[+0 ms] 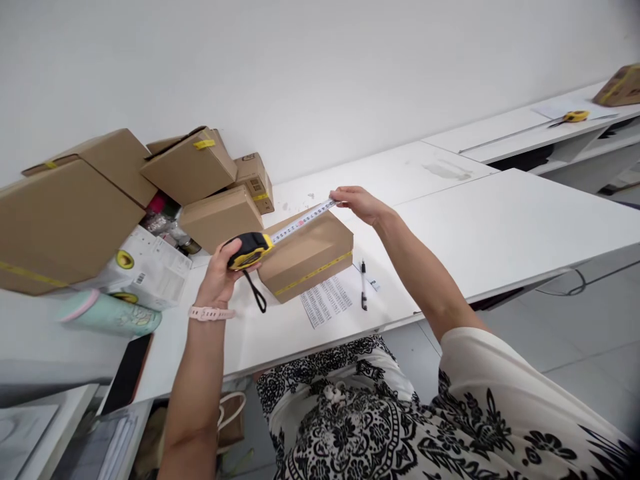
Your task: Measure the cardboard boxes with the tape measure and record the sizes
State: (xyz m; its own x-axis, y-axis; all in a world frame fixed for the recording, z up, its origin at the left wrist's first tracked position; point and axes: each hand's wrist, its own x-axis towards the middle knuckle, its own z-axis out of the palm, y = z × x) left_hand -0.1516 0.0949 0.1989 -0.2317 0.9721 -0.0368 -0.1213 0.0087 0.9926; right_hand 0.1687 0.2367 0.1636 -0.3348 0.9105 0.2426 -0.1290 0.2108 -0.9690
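My left hand [220, 270] is closed round a yellow and black tape measure [249, 251]. Its white blade [304, 220] stretches right along the top back edge of a small brown cardboard box [310, 257] with a yellow strap. My right hand [356, 201] pinches the blade's end at the box's far right corner. The box sits on a white table [480, 233]. A black wrist loop hangs from the tape case.
A printed sheet [327, 301] and a black pen [363, 285] lie beside the box. Several cardboard boxes [100, 193] are piled at the left with a white carton [150, 270] and a green bottle [117, 313]. Another tape measure [574, 117] lies on the far counter.
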